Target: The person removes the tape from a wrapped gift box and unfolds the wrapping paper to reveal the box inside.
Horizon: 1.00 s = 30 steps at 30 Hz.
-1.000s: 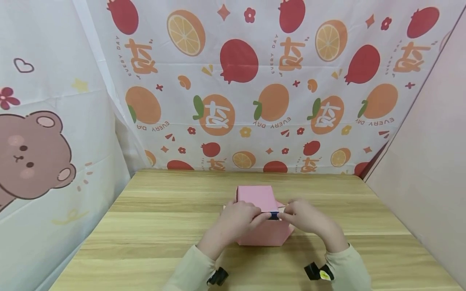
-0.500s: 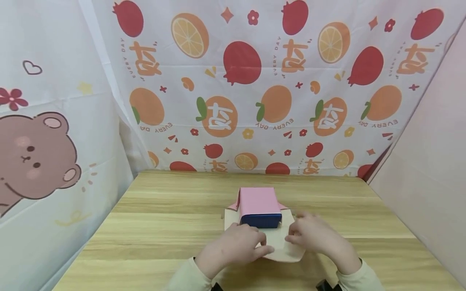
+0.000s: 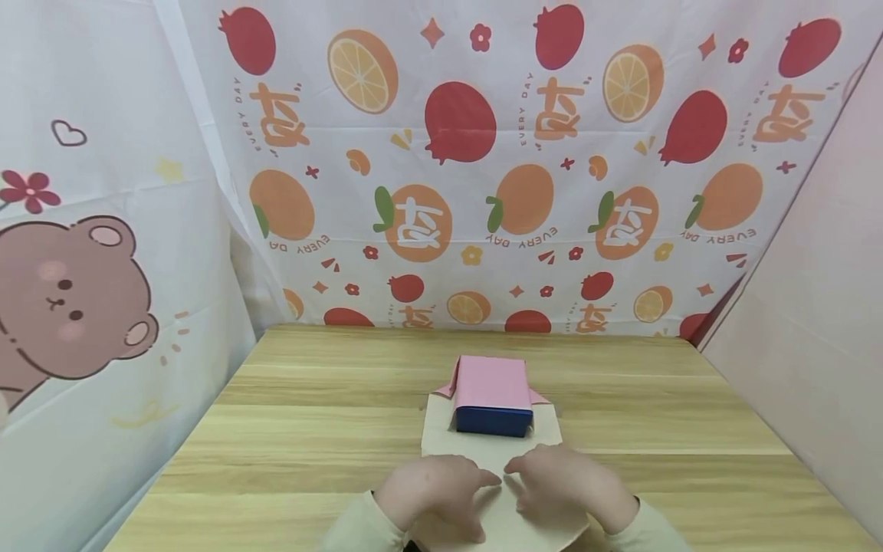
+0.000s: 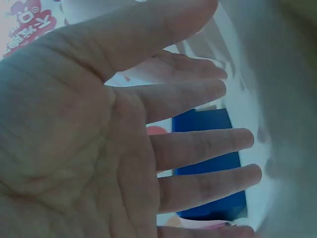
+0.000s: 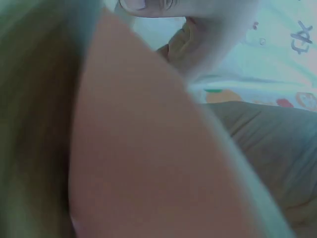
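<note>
A small blue box [image 3: 493, 421] sits mid-table under a folded pink card cover [image 3: 493, 382]. The card's cream inner panel [image 3: 441, 433] stretches from beneath the box toward the person. My left hand [image 3: 441, 491] lies over this panel, and its fingers [image 4: 203, 148] are straight and spread in the left wrist view, with the blue box behind them. Opposite it, my right hand [image 3: 569, 483] is over the panel with its index finger extended toward the left hand. In the right wrist view, the pink outer side of the panel [image 5: 143, 139] hides part of the right hand.
Everything stands on a wood-grain table [image 3: 310, 414]. A fruit-printed cloth [image 3: 455, 199] hangs behind its far edge. On the left is a cloth with a bear print [image 3: 76, 299], and a pale wall [image 3: 814, 337] rises at the right.
The card's front panel has swung down and outward toward the person, uncovering the blue box's front and the cream inside. Both hands have come nearer the person, following the panel.
</note>
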Each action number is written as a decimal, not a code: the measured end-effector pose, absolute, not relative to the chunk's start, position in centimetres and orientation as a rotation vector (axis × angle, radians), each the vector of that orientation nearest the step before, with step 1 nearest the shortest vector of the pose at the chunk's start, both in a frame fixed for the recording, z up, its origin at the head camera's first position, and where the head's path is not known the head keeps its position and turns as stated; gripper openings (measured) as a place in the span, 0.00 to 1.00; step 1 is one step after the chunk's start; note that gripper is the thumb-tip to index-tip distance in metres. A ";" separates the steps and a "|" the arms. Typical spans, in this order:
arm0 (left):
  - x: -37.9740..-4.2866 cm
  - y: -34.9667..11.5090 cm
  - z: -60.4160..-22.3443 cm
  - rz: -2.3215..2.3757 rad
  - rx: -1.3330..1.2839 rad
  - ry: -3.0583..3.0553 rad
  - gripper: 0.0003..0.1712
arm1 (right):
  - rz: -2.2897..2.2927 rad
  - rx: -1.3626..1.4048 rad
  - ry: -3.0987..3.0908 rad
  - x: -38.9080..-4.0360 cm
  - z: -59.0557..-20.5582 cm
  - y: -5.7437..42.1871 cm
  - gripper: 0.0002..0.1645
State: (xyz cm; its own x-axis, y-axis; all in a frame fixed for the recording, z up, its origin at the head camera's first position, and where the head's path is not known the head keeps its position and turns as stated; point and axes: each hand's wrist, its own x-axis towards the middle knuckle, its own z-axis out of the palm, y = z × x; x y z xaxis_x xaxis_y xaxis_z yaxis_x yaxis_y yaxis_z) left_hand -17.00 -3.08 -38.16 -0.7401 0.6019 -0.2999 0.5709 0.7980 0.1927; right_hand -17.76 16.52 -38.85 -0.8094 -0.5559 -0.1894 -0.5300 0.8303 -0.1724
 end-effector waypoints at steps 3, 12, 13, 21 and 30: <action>-17.0 -3.0 -38.8 0.087 0.884 2.643 0.39 | -0.141 -0.832 2.771 -17.6 -39.5 15.7 0.24; -17.8 -3.4 -39.9 -0.054 0.817 2.769 0.43 | -0.046 -0.909 2.796 -17.3 -40.7 14.8 0.37; -18.0 -3.6 -40.0 -0.063 0.815 2.783 0.43 | -0.055 -0.897 2.794 -17.4 -40.7 14.9 0.38; -19.1 -4.7 -39.7 -0.054 0.676 2.832 0.46 | -0.118 -0.755 2.788 -18.3 -40.9 16.0 0.42; -20.5 -6.2 -39.5 0.027 0.528 2.802 0.55 | -0.167 -0.472 2.817 -19.8 -41.0 17.8 0.57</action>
